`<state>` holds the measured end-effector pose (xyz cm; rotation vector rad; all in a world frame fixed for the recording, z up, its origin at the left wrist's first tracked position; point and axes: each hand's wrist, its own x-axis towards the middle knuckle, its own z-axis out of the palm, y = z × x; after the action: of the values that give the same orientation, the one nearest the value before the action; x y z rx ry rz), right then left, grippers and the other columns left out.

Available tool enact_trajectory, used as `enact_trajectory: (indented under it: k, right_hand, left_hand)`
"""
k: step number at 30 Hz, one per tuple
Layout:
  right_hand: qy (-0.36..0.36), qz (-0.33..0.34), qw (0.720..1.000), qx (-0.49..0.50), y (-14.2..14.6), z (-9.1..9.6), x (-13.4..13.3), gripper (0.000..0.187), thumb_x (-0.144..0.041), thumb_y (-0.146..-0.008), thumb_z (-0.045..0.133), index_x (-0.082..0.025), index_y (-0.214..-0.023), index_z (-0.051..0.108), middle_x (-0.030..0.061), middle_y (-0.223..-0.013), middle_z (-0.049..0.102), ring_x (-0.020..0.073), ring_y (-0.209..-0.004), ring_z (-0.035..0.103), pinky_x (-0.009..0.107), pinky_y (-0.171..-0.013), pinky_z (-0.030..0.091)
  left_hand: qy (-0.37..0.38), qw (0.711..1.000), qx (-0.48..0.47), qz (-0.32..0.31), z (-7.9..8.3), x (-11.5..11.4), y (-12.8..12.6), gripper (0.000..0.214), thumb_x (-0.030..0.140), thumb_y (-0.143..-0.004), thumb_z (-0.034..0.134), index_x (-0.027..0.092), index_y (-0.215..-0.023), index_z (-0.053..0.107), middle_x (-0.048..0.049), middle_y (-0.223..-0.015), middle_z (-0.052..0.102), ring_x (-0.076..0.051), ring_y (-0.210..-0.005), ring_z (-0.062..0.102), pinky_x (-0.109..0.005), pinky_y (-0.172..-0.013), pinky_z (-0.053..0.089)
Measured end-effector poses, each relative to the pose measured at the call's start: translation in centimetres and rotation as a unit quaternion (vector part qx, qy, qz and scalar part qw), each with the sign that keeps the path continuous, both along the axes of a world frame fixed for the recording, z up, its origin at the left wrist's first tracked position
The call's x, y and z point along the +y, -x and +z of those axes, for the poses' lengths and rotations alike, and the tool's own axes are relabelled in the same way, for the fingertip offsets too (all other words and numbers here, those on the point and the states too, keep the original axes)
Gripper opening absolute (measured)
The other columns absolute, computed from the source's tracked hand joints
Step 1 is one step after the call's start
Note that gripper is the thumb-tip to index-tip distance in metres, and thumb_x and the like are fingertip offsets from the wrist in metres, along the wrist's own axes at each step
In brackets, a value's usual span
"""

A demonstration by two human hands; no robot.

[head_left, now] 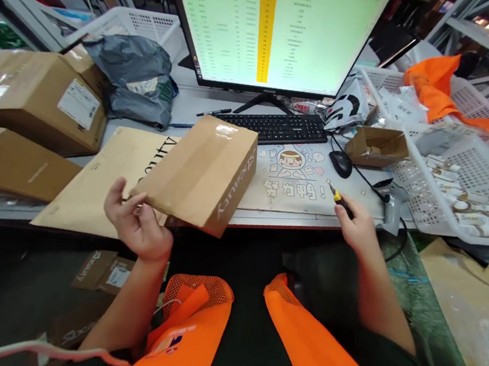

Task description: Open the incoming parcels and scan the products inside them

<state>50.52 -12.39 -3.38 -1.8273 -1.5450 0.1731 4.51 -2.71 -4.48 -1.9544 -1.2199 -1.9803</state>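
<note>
A closed brown cardboard box (198, 166) with white lettering on its side lies slanted over the desk's front edge. My left hand (141, 227) is at its near left corner, the fingers bent and touching the cardboard; part of this grip is hidden. Beneath the box, a flat tan paper mailer (96, 182) with black letters is partly covered. To the right, my right hand (356, 221) is closed round a yellow and black utility knife (338, 197), its tip pointing up and left, apart from the box.
Larger cartons (35, 97) and a grey plastic parcel (137, 78) occupy the left side. Behind are a monitor (277, 35), keyboard (285, 129) and mouse (340, 164). A small open carton (377, 147) and white baskets (425, 208) stand at right, near a hanging cable.
</note>
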Motion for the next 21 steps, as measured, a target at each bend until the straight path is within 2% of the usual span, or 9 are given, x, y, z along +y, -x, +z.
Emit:
enact_trajectory:
  k: [2, 4, 6, 8, 11, 13, 16, 19, 21]
  right_hand:
    - [-0.035, 0.041, 0.997, 0.054, 3.0, 0.0, 2.8, 0.063, -0.070, -0.103, 0.050, -0.018, -0.127, 0.075, 0.0153, -0.121, 0.077, 0.0314, -0.113, 0.071, 0.047, -0.102, 0.057]
    - [-0.060, 0.092, 0.989, 0.101, 6.3, 0.5, 7.0, 0.066, -0.077, -0.102, 0.045, -0.020, -0.116, 0.075, 0.0138, -0.113, 0.076, 0.0295, -0.109, 0.070, 0.047, -0.101, 0.057]
    - [-0.067, 0.140, 0.975, 0.160, 9.2, 1.1, 12.0, 0.074, -0.086, -0.099, 0.039, -0.021, -0.114, 0.073, 0.0123, -0.112, 0.074, 0.0285, -0.111, 0.068, 0.047, -0.103, 0.056]
    - [-0.051, 0.178, 0.950, 0.250, 11.5, 1.6, 16.5, 0.084, -0.095, -0.093, 0.034, -0.023, -0.116, 0.070, 0.0117, -0.116, 0.074, 0.0283, -0.114, 0.067, 0.049, -0.105, 0.056]
    - [-0.004, 0.215, 0.901, 0.376, 13.3, 2.0, 19.7, 0.087, -0.103, -0.083, 0.037, -0.024, -0.105, 0.066, 0.0102, -0.113, 0.075, 0.0280, -0.111, 0.070, 0.049, -0.102, 0.059]
    - [0.007, 0.229, 0.881, 0.415, 13.6, 2.0, 18.5, 0.082, -0.103, -0.080, 0.043, -0.025, -0.097, 0.064, 0.0088, -0.110, 0.076, 0.0282, -0.109, 0.072, 0.049, -0.100, 0.060]
    - [0.009, 0.259, 0.876, 0.406, 12.9, 1.7, 12.5, 0.071, -0.093, -0.091, 0.044, -0.027, -0.103, 0.066, 0.0088, -0.118, 0.077, 0.0291, -0.115, 0.072, 0.050, -0.102, 0.060]
    - [0.040, 0.300, 0.900, 0.314, 11.9, 2.0, 5.4, 0.060, -0.079, -0.103, 0.041, -0.027, -0.117, 0.068, 0.0107, -0.125, 0.076, 0.0299, -0.117, 0.072, 0.049, -0.102, 0.059]
    - [0.063, 0.315, 0.918, 0.233, 11.4, 2.7, 2.2, 0.054, -0.072, -0.106, 0.044, -0.025, -0.120, 0.068, 0.0110, -0.119, 0.076, 0.0291, -0.108, 0.074, 0.047, -0.097, 0.060]
  left_hand:
    - [0.021, 0.997, 0.080, -0.004, -0.1, -1.4, 0.1, 0.035, 0.042, -0.107, 0.055, 0.020, -0.132, 0.067, -0.0155, -0.177, 0.028, -0.040, -0.165, 0.027, -0.065, -0.130, 0.032]
    - [0.058, 0.985, 0.158, -0.037, 0.2, -2.4, -0.5, 0.052, 0.061, -0.104, 0.056, 0.021, -0.137, 0.063, -0.0140, -0.183, 0.009, -0.045, -0.169, 0.004, -0.073, -0.133, 0.015]
    - [0.090, 0.980, 0.171, -0.039, 0.7, -2.6, -1.1, 0.059, 0.072, -0.099, 0.059, 0.022, -0.131, 0.061, -0.0150, -0.183, 0.007, -0.044, -0.169, -0.005, -0.076, -0.133, 0.005]
    - [0.094, 0.984, 0.148, -0.039, 1.0, -1.9, -1.3, 0.053, 0.070, -0.098, 0.063, 0.022, -0.120, 0.060, -0.0163, -0.182, 0.014, -0.043, -0.169, -0.002, -0.075, -0.132, 0.008]
    - [0.084, 0.989, 0.095, -0.081, 1.0, 0.1, -0.3, 0.040, 0.060, -0.100, 0.065, 0.022, -0.112, 0.060, -0.0168, -0.180, 0.023, -0.041, -0.169, 0.012, -0.071, -0.133, 0.016]
    - [0.094, 0.986, 0.049, -0.128, 0.7, 1.6, 1.0, 0.036, 0.056, -0.101, 0.062, 0.022, -0.112, 0.063, -0.0159, -0.180, 0.021, -0.040, -0.168, 0.019, -0.067, -0.134, 0.021]
    - [0.144, 0.969, -0.043, -0.194, 0.3, 4.3, 2.9, 0.044, 0.058, -0.100, 0.059, 0.022, -0.124, 0.066, -0.0152, -0.181, 0.018, -0.039, -0.164, 0.031, -0.060, -0.133, 0.031]
    - [0.199, 0.952, -0.114, -0.204, 0.5, 7.8, 3.7, 0.056, 0.061, -0.098, 0.056, 0.019, -0.133, 0.065, -0.0187, -0.169, 0.045, -0.036, -0.156, 0.047, -0.054, -0.131, 0.038]
    - [0.216, 0.952, -0.115, -0.181, 0.8, 10.4, 3.3, 0.058, 0.063, -0.103, 0.047, 0.015, -0.131, 0.065, -0.0193, -0.150, 0.064, -0.033, -0.145, 0.059, -0.051, -0.127, 0.044]
